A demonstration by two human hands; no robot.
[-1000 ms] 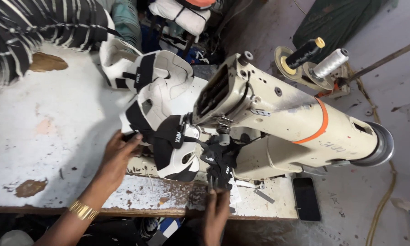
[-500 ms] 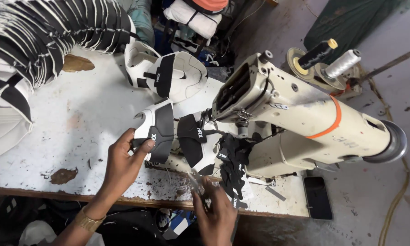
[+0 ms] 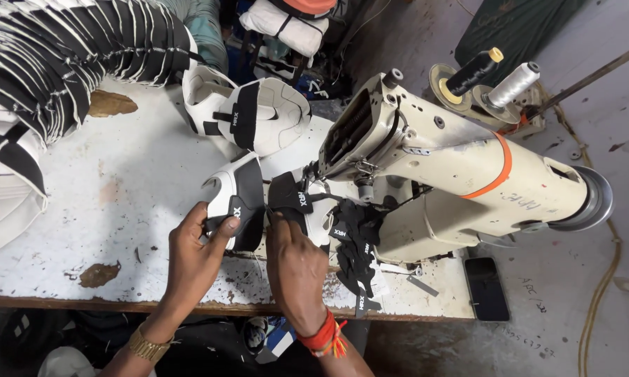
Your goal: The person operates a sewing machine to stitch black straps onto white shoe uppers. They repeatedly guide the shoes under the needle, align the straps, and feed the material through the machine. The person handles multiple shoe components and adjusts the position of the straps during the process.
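A white and black shoe upper piece (image 3: 239, 199) lies on the worn white table (image 3: 105, 209) in front of a cream sewing machine (image 3: 461, 174). My left hand (image 3: 197, 248) grips its near left edge, thumb on the black strap. My right hand (image 3: 295, 255) pinches the black tab (image 3: 291, 199) of the neighbouring piece just to the right. A bunch of black straps (image 3: 356, 244) hangs beside my right hand, under the machine's head.
Another white and black upper (image 3: 258, 115) lies further back on the table. A long stack of black and white pieces (image 3: 63, 63) curves along the left. Two thread spools (image 3: 496, 77) stand behind the machine. A dark phone (image 3: 487, 287) lies at the table's right end.
My right hand has come up from the table's front edge onto the black tab. The left hand has shifted right along the piece. The view has moved left and closer.
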